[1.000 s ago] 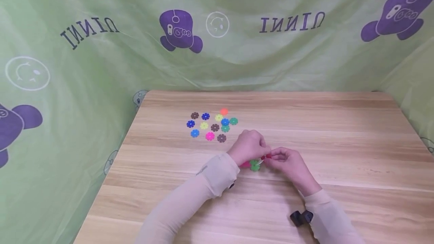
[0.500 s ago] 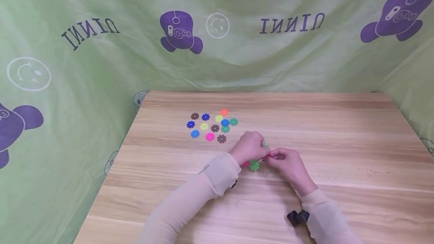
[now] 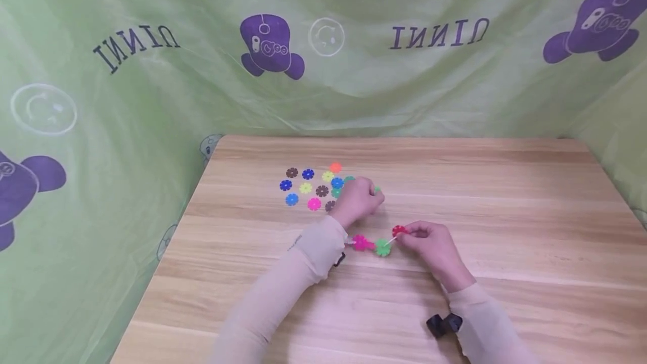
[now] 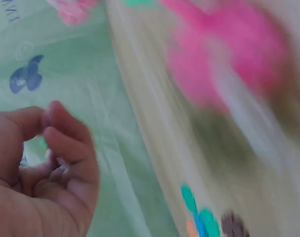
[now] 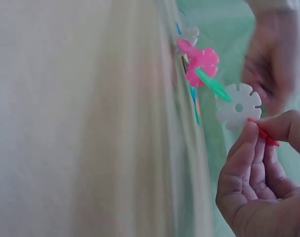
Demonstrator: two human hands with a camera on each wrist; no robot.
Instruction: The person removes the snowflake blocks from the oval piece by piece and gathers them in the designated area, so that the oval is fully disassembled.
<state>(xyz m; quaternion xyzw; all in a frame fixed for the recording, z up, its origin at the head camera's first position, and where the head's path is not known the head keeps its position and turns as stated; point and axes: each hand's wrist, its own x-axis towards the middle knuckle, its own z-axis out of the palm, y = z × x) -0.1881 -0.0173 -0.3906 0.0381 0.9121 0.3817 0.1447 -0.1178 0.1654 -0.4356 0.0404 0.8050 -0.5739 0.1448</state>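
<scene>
My right hand (image 3: 429, 246) pinches a red notched disc (image 3: 399, 231) between thumb and fingers. That disc ends a chain of interlocking snowflake discs, joined to a white disc (image 5: 239, 106). Beyond it come a green disc (image 3: 382, 248), a pink disc (image 3: 360, 242) and more pieces. The chain extends left from my right hand, under my left wrist in the head view. My left hand (image 3: 358, 201) is above the chain's far side, fingertips together on a light green disc (image 3: 377, 190). Fingers hide most of that disc; only a sliver shows in the left wrist view.
Loose notched discs lie spread on the wooden table (image 3: 242, 240) left of my left hand, among them a blue disc (image 3: 291, 199), a pink loose disc (image 3: 314, 204) and an orange disc (image 3: 336, 167). A green printed curtain (image 3: 354, 94) stands behind the table.
My left hand has moved away from the red disc, up and left toward the loose discs, with the light green disc. My right hand stays nearly in place. More of the chain now shows.
</scene>
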